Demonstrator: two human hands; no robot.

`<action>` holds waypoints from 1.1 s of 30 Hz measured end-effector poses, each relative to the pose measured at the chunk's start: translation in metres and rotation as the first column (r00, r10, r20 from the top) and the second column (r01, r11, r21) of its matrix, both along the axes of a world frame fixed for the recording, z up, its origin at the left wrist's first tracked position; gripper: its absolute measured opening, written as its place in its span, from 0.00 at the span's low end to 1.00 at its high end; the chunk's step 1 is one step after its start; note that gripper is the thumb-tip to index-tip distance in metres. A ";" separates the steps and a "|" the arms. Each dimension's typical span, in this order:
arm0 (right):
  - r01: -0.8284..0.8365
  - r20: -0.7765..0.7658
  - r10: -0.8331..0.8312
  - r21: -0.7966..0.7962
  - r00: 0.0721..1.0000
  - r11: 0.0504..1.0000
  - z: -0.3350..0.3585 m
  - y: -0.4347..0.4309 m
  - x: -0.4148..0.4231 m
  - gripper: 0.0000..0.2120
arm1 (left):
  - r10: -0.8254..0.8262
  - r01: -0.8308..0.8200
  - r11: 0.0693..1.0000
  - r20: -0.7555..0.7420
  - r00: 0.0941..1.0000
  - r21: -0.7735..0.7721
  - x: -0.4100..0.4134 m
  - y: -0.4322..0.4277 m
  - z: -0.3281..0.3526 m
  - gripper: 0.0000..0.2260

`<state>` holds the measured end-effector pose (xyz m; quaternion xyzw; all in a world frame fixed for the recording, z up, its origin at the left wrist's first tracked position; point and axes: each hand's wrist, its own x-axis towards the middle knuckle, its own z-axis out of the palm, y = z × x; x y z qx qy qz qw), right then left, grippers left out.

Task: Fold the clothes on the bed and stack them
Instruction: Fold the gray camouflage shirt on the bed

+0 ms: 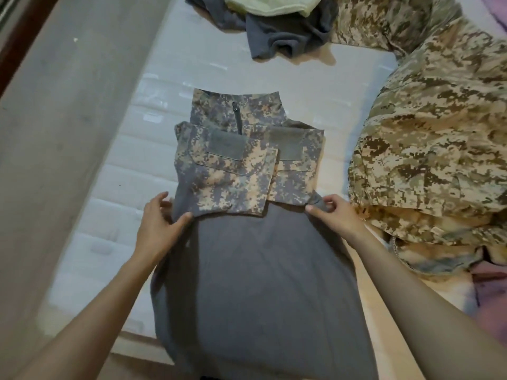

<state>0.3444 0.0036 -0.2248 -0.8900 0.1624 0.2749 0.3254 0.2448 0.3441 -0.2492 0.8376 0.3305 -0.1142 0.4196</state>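
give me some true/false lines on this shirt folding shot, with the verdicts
1. The camo sleeves lie folded across the shirt. True.
2. The right hand pinches the shirt's right edge. True.
3. The left hand hovers clear of the shirt. False: it holds the shirt's left edge.
4. The camouflage pile lies left of the shirt. False: it lies to the right.
5. A pale cloth lies on the grey garment. True.
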 end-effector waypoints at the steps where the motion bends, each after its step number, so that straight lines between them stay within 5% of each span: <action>1: -0.074 -0.020 0.074 -0.002 0.997 0.997 0.000 -0.005 -0.005 0.13 | -0.026 0.025 0.999 -0.040 0.999 -0.022 -0.005 0.001 -0.003 0.27; 4: -0.108 0.064 0.113 -0.073 0.992 0.991 -0.002 -0.020 -0.018 0.05 | -0.014 0.015 1.000 -0.034 0.999 0.012 -0.015 0.001 -0.012 0.10; 7: -0.066 0.090 0.082 -0.165 0.993 0.984 -0.004 -0.022 -0.027 0.08 | 0.061 -0.058 0.997 -0.044 0.997 0.056 -0.016 0.001 -0.015 0.07; 11: -0.107 0.316 0.220 -0.338 0.923 0.935 0.007 0.008 -0.010 0.17 | 0.060 -0.068 0.996 0.144 0.988 0.052 0.013 0.009 -0.002 0.19; 15: -0.091 0.290 0.105 -0.063 0.951 0.994 0.016 0.071 0.033 0.18 | -0.351 0.244 0.889 0.236 0.906 0.387 0.079 0.022 0.018 0.22; 17: 0.121 0.102 -0.141 0.183 0.985 0.976 0.016 0.101 0.054 0.20 | -0.525 0.396 0.800 0.207 0.826 0.450 0.113 0.021 0.024 0.22; 19: 0.377 -0.162 -0.341 0.373 0.926 0.848 0.015 0.121 0.066 0.13 | -0.603 0.495 0.744 0.134 0.786 0.448 0.141 0.019 0.023 0.23; 21: 0.438 -0.289 -0.342 0.404 0.894 0.803 0.015 0.132 0.070 0.06 | -0.617 0.548 0.709 0.013 0.787 0.444 0.163 0.022 0.019 0.22; 24: 0.327 -0.231 -0.238 0.520 0.943 0.789 0.013 0.135 0.079 0.09 | -0.617 0.606 0.631 -0.159 0.770 0.484 0.181 0.043 0.020 0.17; 29: 0.188 -0.044 -0.187 0.421 0.981 0.887 -0.005 0.160 0.088 0.10 | -0.486 0.501 0.788 -0.138 0.863 0.359 0.183 0.080 0.012 0.15; 33: 0.149 -0.073 -0.133 0.291 0.988 0.945 -0.003 0.165 0.081 0.09 | 0.010 -0.019 0.998 0.133 0.991 0.063 0.142 0.067 0.002 0.19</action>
